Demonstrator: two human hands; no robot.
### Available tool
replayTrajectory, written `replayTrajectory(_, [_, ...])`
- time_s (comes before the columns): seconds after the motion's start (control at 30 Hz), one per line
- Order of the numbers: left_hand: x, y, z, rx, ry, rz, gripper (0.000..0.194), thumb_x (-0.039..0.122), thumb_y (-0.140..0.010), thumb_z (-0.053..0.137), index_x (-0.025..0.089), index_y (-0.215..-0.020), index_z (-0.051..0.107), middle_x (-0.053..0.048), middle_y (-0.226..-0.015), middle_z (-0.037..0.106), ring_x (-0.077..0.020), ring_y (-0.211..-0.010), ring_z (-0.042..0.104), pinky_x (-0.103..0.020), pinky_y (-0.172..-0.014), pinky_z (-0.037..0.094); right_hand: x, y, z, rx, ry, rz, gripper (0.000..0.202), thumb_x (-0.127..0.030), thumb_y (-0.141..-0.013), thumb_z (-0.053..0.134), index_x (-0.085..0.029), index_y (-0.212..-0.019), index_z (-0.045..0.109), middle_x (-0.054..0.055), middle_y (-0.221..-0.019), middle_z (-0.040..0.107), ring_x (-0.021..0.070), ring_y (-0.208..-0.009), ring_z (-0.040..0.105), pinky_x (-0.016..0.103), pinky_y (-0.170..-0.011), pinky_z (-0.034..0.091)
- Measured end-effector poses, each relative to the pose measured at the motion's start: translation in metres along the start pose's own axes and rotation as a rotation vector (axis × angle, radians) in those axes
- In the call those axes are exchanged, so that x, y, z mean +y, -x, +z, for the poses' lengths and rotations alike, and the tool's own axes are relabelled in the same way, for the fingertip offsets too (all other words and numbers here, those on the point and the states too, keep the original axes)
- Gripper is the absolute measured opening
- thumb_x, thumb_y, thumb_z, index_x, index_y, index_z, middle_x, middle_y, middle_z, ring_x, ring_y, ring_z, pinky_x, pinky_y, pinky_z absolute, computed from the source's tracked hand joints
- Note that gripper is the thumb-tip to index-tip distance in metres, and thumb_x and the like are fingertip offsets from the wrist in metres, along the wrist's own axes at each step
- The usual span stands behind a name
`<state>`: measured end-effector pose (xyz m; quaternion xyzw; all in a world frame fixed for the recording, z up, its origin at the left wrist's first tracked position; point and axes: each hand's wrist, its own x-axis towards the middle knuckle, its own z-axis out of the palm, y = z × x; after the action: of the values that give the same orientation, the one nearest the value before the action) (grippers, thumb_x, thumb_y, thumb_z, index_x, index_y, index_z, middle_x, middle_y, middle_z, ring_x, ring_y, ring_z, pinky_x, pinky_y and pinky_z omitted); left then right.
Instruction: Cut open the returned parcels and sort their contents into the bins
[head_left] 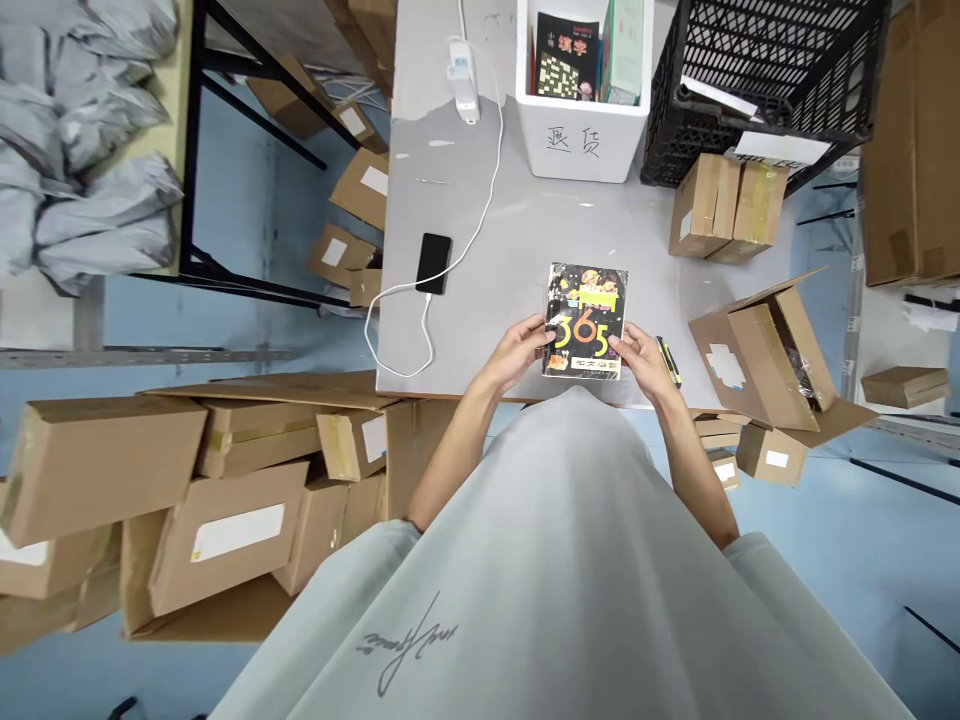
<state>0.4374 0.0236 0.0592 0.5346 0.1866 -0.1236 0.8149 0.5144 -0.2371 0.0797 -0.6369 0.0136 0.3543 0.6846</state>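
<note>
A black-covered book (586, 300) with a large colourful "365" on its front is held near the table's front edge. My left hand (519, 352) grips its left side, thumb on the cover and fingers behind. On the opposite side my right hand (643, 358) has hold of it the same way. The cover faces up toward me and its edges look worn. Just right of my right hand lies a yellow and black utility knife (668, 362), partly hidden by that hand.
On the grey table (480, 330) are a phone (433, 263) on a white cable, a white bin (581, 140) of books, a black crate (765, 70), small cartons (727, 208) and an open carton (765, 360). More boxes (240, 530) fill the floor at left; grey parcels (82, 150) lie on a shelf.
</note>
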Motion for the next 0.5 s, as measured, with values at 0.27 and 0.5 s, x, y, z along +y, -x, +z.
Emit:
replayTrajectory(0.27, [0.017,0.002,0.013,-0.009,-0.096,0.186,0.063,0.058,-0.082,0.104,0.022,-0.13,0.086,-0.012,-0.14,0.087,-0.0349,-0.137,0.079,-0.048,-0.123,0.061,-0.006,0.009,0.002,0.056,0.029,-0.137,0.065,-0.072,-0.087,0.097,-0.029,-0.13,0.075,0.009,-0.133,0.088,0.0335,-0.135,0.08,0.049,-0.12,0.065])
replayTrajectory(0.5, [0.018,0.003,0.013,0.04,-0.234,0.328,0.04,0.056,-0.084,0.102,0.024,-0.105,0.091,-0.012,-0.119,0.091,-0.0376,-0.138,0.079,-0.063,-0.133,0.052,-0.003,0.005,-0.006,0.149,0.139,-0.326,0.045,-0.062,-0.081,0.105,-0.028,-0.105,0.087,0.009,-0.124,0.087,0.0329,-0.132,0.078,0.054,-0.13,0.056])
